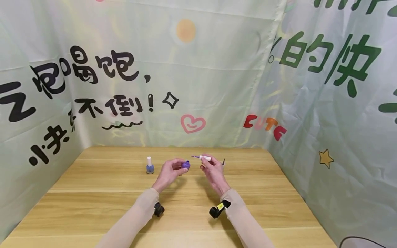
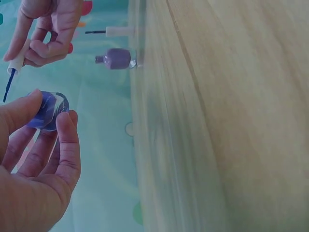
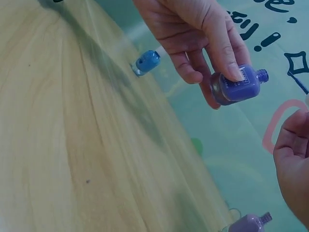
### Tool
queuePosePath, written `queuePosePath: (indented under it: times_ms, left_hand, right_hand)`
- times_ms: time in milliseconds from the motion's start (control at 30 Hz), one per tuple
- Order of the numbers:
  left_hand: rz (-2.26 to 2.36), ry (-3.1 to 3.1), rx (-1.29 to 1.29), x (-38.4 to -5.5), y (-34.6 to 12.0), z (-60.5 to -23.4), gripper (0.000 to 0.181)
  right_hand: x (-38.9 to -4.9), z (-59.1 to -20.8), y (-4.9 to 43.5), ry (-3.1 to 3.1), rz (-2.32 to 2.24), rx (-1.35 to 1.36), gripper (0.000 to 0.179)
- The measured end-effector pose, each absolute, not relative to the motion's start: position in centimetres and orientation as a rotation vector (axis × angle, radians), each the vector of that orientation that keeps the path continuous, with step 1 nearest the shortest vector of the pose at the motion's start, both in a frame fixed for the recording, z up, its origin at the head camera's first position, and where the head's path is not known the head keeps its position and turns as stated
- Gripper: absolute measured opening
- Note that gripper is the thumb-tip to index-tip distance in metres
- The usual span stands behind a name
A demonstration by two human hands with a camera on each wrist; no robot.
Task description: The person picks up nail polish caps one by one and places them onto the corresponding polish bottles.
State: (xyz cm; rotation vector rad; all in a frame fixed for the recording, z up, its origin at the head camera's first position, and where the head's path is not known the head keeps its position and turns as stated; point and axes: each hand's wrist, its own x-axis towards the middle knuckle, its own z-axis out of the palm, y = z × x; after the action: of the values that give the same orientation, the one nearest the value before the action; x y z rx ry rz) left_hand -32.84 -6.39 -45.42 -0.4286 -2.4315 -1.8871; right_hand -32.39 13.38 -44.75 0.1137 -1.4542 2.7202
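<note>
My left hand (image 1: 170, 172) pinches a small purple nail polish bottle (image 1: 185, 165) between thumb and fingers, raised off the table. Its neck is bare, with no cap on it, as the right wrist view shows. Just to the right, my right hand (image 1: 214, 171) holds a white nail polish cap (image 1: 205, 158) whose thin brush (image 1: 195, 156) points left toward the bottle, apart from it. In the left wrist view, this brush (image 2: 8, 86) looks dark and angles downward.
A blue nail polish bottle (image 1: 150, 168) with a white cap stands on the wooden table (image 1: 186, 220) to the left. Beyond my right hand are an uncapped mauve bottle (image 2: 117, 59) and another white cap (image 2: 118, 31), brush upward. Printed cloth (image 1: 217, 86) walls the table's back and sides.
</note>
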Motion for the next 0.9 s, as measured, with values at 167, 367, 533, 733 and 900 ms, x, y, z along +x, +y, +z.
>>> queuePosePath:
  times_ms: [167,367,533,733,900]
  left_hand:
    - [-1.894,-2.425,-0.432,-32.8,-6.3,-45.5,0.030]
    - [-1.913,-2.419,-0.432,-32.9,-6.3,-45.5,0.029]
    - [-1.929,-2.405,-0.435,-33.0,-6.2,-45.5,0.029]
    - [-1.935,-2.423,-0.399,-33.0,-6.1,-45.6,0.030]
    - [-1.925,-2.445,-0.400,-31.9,-5.9,-44.5,0.031]
  right_hand:
    - [-32.4,-44.7,13.5,-1.447,2.742,0.125,0.017]
    - [-32.5,-44.7,13.4,-1.365,2.796,0.085,0.015]
    - [-32.7,-44.5,13.2,-1.349,2.775,0.077,0.008]
    - [-32.8,-44.2,13.0,-1.509,2.611,0.101,0.027]
    - [-32.8,-44.1,12.8,-1.714,2.360,0.088,0.035]
